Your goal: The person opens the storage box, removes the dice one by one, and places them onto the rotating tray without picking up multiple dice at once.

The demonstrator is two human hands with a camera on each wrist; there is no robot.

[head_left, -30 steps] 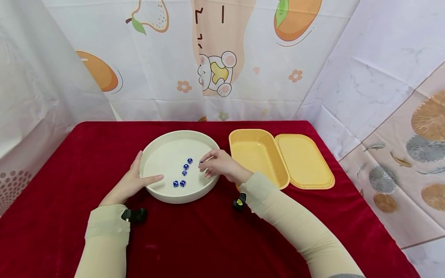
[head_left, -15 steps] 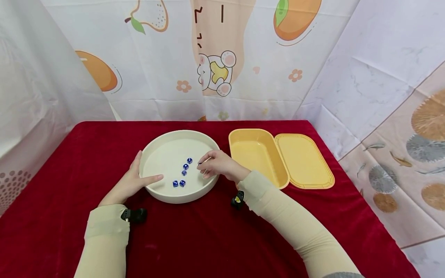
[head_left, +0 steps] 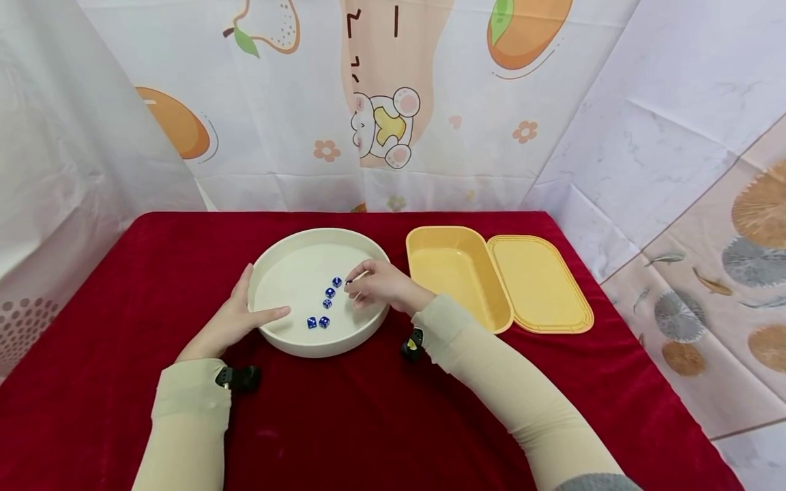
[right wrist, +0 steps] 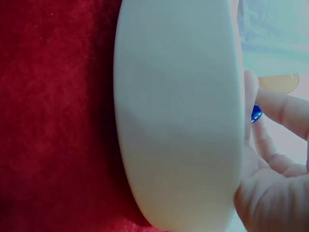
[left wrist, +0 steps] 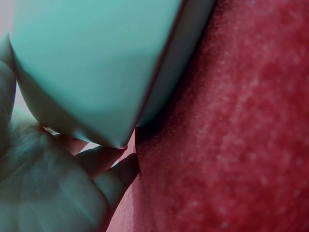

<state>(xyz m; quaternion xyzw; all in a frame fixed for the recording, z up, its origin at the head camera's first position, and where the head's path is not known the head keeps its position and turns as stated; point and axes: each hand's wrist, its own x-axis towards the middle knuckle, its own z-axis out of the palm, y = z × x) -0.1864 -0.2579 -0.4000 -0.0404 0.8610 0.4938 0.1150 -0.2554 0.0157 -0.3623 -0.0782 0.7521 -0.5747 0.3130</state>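
Observation:
Several blue dice (head_left: 329, 292) with white pips lie in a round cream tray (head_left: 301, 266); three form a slanting row and two sit side by side nearer me. My left hand (head_left: 230, 320) holds the tray at its left side, thumb over the rim and fingers along the outer wall (left wrist: 96, 63). Inside the right part of the tray, my right hand (head_left: 383, 286) pinches one more blue die (right wrist: 256, 114) between thumb and fingertips, just right of the row's far end. In the head view the fingers hide most of that die.
A yellow rectangular box (head_left: 454, 273) stands open right of the tray, behind my right forearm. Its yellow lid (head_left: 540, 283) lies flat beside it. A red cloth (head_left: 331, 416) covers the table, and printed curtains (head_left: 276, 136) hang behind and at the sides.
My right hand has shifted slightly left with the pinched die, closer to the far end of the dice row. The left hand and the other dice stay in place.

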